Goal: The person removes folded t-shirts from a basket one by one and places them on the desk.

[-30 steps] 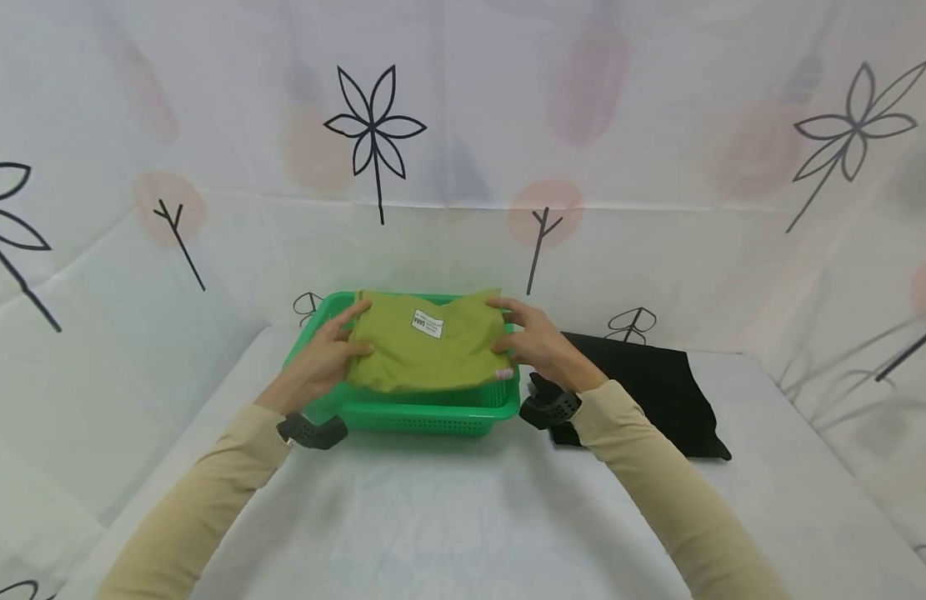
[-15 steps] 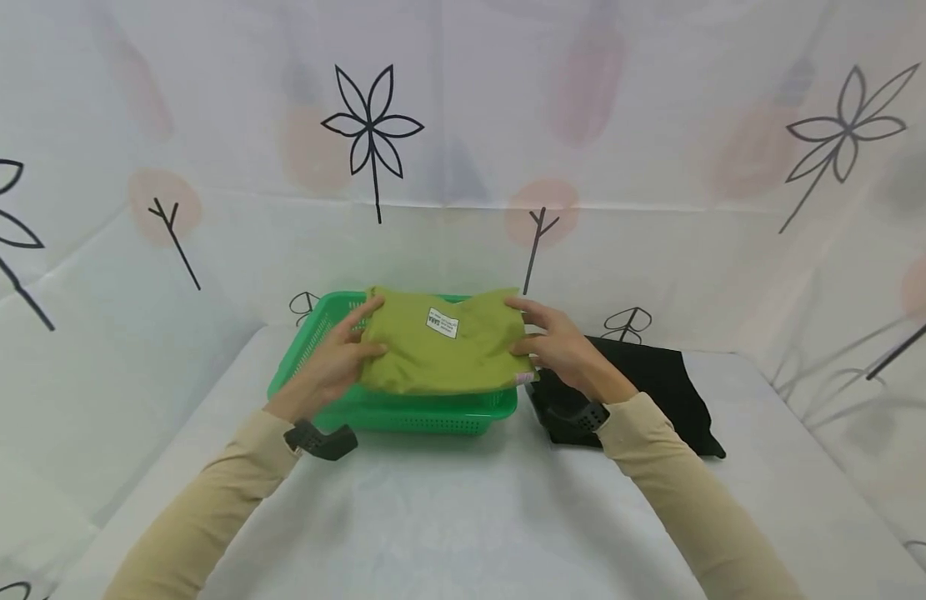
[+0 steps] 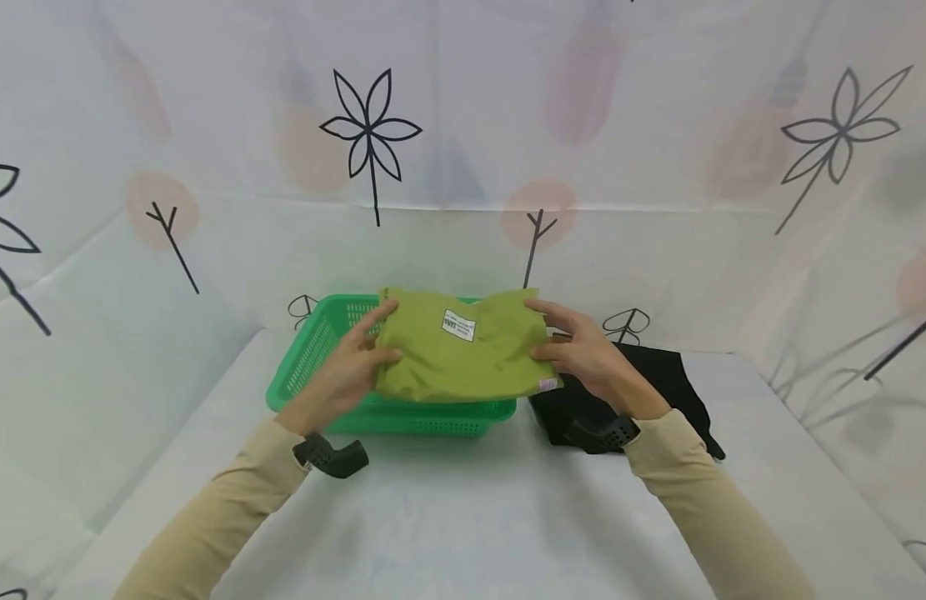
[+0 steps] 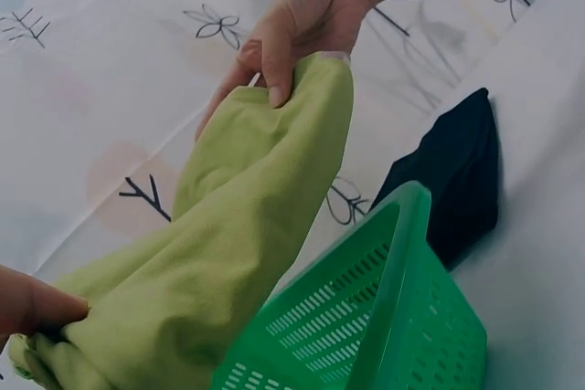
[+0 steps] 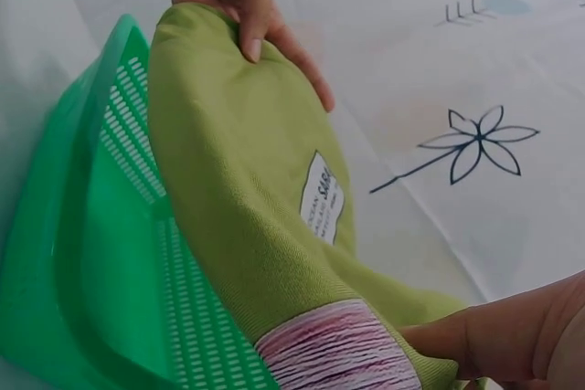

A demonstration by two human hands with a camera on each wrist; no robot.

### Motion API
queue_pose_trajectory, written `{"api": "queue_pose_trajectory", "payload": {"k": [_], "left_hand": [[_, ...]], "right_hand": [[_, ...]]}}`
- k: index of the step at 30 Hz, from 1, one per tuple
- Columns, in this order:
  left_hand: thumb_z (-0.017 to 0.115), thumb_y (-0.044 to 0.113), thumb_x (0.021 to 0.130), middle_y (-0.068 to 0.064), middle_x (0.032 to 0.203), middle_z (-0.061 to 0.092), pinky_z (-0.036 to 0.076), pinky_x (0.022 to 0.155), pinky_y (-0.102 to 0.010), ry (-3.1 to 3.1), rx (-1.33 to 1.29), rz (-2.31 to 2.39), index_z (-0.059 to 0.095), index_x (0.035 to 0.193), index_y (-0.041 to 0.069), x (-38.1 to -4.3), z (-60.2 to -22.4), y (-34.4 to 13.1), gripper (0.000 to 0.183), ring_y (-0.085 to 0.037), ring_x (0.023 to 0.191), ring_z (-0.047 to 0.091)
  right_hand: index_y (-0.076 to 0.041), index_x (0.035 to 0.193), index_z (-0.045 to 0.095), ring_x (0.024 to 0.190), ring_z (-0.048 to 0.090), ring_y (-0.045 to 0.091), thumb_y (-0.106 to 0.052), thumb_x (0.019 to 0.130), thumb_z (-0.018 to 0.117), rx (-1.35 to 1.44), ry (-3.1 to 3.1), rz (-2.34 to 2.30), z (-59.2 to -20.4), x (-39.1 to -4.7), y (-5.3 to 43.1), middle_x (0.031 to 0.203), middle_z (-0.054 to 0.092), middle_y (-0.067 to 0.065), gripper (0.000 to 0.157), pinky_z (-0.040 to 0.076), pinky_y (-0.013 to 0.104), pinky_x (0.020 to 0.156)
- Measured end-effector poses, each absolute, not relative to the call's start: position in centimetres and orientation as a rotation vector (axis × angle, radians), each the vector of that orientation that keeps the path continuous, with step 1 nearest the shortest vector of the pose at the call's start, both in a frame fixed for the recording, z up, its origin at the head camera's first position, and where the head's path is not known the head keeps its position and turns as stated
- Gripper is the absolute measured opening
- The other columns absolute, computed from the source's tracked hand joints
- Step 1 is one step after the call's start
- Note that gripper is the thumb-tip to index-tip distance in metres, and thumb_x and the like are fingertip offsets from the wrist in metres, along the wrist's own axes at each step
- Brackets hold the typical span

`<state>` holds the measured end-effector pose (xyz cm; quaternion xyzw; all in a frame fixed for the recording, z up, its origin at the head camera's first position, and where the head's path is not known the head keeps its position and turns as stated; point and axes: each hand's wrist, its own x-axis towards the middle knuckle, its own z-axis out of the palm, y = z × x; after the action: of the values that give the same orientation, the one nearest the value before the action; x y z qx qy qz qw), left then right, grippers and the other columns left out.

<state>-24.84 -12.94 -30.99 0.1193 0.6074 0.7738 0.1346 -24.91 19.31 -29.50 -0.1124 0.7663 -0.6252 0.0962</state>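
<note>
Both hands hold a folded yellow-green cloth piece (image 3: 463,358) with a white printed label above the front of a green basket. At its left end, my left hand (image 3: 346,367) pinches the fabric between thumb and fingers. My right hand (image 3: 586,354) grips the opposite end the same way, near a small pink-and-white patch. In the right wrist view that patch (image 5: 338,349) looks like pink and white threads. The left wrist view shows the cloth (image 4: 238,216) hanging between the two hands, its lower edge sagging beside the basket. What lies under the folds is hidden.
The green perforated plastic basket (image 3: 297,367) stands on the white-covered table (image 3: 432,517), partly hidden by the cloth. Right of it lies a black cloth (image 3: 658,383), partly behind the right forearm. A white patterned sheet (image 3: 463,125) hangs behind and at the sides.
Both hands have carried the green cloth to the right, so more of the basket's left side shows. The basket and black cloth stay about where they were.
</note>
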Motion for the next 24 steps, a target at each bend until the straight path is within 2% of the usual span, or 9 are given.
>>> {"api": "queue_pose_trajectory", "payload": {"k": [10, 15, 24], "left_hand": [[0.047, -0.016, 0.090, -0.023, 0.147, 0.022, 0.047, 0.091, -0.038, 1.764, 0.367, 2.214, 0.023, 0.156, 0.025, -23.5, -31.2, -11.4, 0.081, -0.035, 0.122, 0.040], [0.049, -0.016, 0.089, -0.023, 0.145, 0.023, 0.048, 0.087, -0.036, 1.758, 0.390, 2.211, 0.025, 0.155, 0.024, -22.8, -31.4, -10.8, 0.081, -0.033, 0.119, 0.042], [0.050, -0.017, 0.089, -0.021, 0.144, 0.026, 0.048, 0.088, -0.036, 1.705, 0.355, 2.227, 0.028, 0.154, 0.026, -21.8, -31.6, -9.5, 0.081, -0.032, 0.119, 0.042]], "right_hand": [[-0.014, 0.153, 0.030, 0.121, 0.047, 0.038, 0.009, 0.088, 0.059, -0.387, 2.235, -1.890, -29.8, -23.0, 21.2, 0.153, 0.022, 0.016, 0.075, 0.053, 0.039, 0.083], [-0.014, 0.153, 0.030, 0.121, 0.046, 0.037, 0.007, 0.088, 0.061, -0.400, 2.240, -1.902, -29.8, -21.6, 22.1, 0.151, 0.025, 0.016, 0.075, 0.053, 0.038, 0.083], [-0.013, 0.153, 0.029, 0.115, 0.051, 0.030, 0.006, 0.089, 0.062, -0.438, 2.255, -1.916, -30.1, -20.0, 23.5, 0.151, 0.024, 0.016, 0.074, 0.054, 0.037, 0.081]]}}
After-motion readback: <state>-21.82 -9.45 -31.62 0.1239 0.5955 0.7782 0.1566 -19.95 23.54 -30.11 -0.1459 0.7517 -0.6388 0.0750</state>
